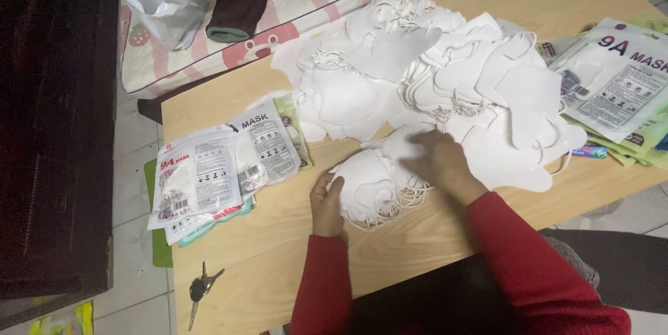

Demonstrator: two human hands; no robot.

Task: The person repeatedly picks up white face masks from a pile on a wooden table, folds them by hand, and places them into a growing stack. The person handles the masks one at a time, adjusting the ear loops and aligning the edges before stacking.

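White face masks (372, 185) sit stacked at 6 o'clock on the wooden surface (278, 251), left hand (325, 203) cupping their edge, right hand (438, 164) lying flat, grip released, on top, the loose mask heap (431, 77) at 12 o'clock.

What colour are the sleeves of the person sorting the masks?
Red sleeves, clearest in the head view.

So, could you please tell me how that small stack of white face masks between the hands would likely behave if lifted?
The small mask stack probably feels light and floppy: thin folded fabric. Its loose ear loops may snag. Held only by the left hand and right hand, it could slide apart.
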